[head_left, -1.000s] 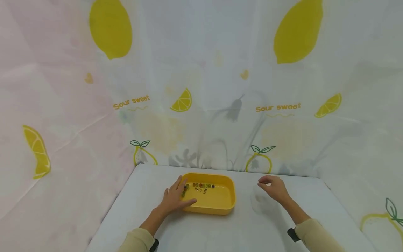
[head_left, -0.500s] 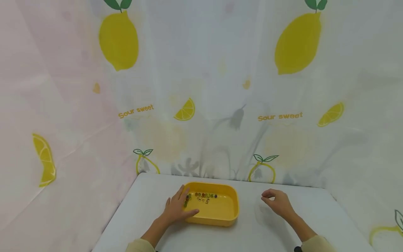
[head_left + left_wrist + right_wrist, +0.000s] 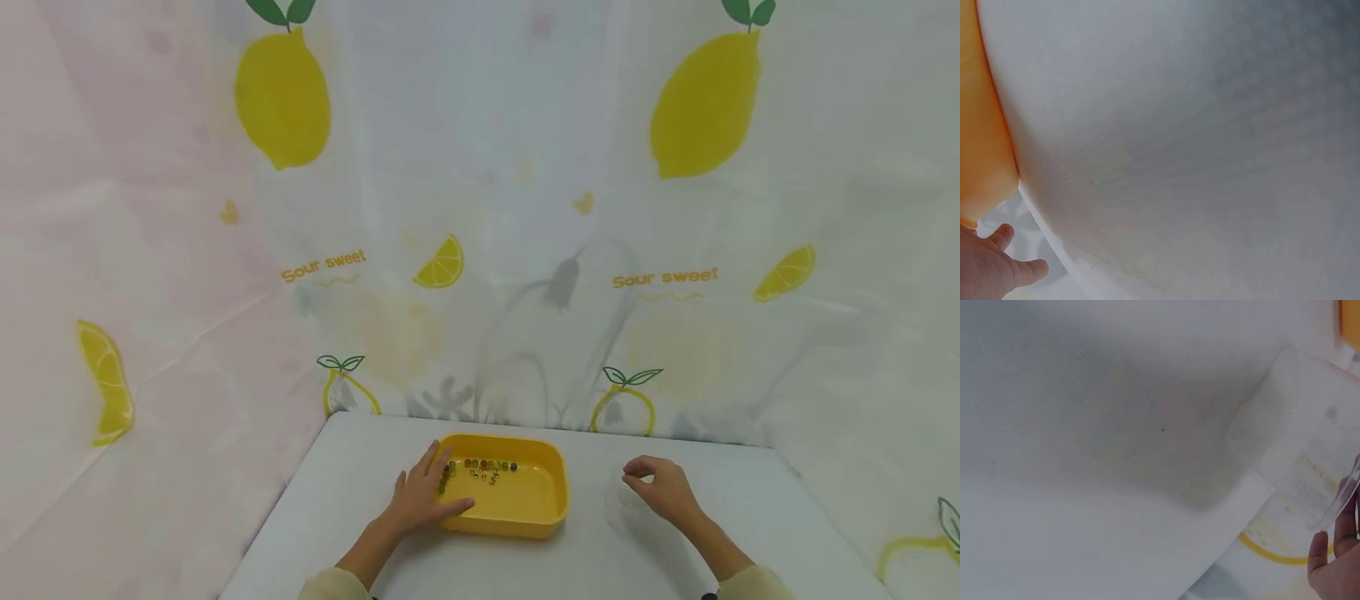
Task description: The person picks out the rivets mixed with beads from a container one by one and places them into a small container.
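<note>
- While yellow tray (image 3: 517, 505) and beads (image 3: 491, 466) sit as a second ago, head view: left hand (image 3: 418, 500) lies outspread over tray's left rim.
- Left wrist: same hand, beside tray wall.
- Right wrist: right hand (image 3: 1339, 567) pinches clear container (image 3: 1294, 434).

Left hand (image 3: 417, 500): lower part of head view, left of center, fingers spread, thumb (image 3: 459, 505) stuck out to the right. Left forearm (image 3: 367, 552) runs up-right from bottom edge. Right hand (image 3: 666, 487): lower right, fingers curled, thumb and fingers in a pinch, tips pointing left. Right forearm (image 3: 712, 546) angles up-left from bottom edge.
</note>
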`<state>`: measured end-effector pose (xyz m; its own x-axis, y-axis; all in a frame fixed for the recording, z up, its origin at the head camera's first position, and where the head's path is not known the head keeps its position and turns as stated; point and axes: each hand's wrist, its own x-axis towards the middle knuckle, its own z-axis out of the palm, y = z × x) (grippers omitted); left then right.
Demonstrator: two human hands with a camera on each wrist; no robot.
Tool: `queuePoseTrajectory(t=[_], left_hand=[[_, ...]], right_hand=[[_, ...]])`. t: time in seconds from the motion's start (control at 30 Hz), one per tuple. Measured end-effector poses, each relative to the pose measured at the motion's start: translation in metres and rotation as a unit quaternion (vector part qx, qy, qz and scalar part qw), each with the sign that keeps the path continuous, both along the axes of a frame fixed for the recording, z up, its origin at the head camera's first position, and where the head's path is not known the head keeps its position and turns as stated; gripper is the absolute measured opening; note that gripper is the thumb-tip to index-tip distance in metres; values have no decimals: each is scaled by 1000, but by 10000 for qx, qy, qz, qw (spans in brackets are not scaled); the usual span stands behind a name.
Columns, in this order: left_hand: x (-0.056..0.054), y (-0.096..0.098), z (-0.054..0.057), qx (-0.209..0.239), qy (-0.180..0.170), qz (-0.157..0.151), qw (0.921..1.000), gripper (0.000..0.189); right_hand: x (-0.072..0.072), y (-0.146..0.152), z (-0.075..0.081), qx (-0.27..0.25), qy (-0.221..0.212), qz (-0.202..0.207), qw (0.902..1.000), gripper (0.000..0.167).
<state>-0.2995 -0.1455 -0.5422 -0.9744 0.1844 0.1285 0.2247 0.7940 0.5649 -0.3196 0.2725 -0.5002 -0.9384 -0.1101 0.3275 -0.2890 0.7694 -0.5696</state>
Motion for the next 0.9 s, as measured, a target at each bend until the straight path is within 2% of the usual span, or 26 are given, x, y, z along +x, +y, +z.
queuePoseTrajectory(t=[0.13, 0.27, 0.57, 0.9], left_hand=[[2, 4, 2, -25, 11, -83, 10000, 102], [3, 3, 3, -88, -55, -37, 9999, 102], [-1, 0, 2, -146, -67, -21, 9999, 103], [0, 1, 2, -119, -107, -8, 9999, 103]], right_hand=[[2, 3, -4, 68, 106, -72, 9999, 5], [1, 1, -7, 98, 167, -82, 9998, 4], [-1, -3, -9, 31, 349, -41, 9994, 6], [-1, -4, -19, 31, 171, -56, 9998, 6]])
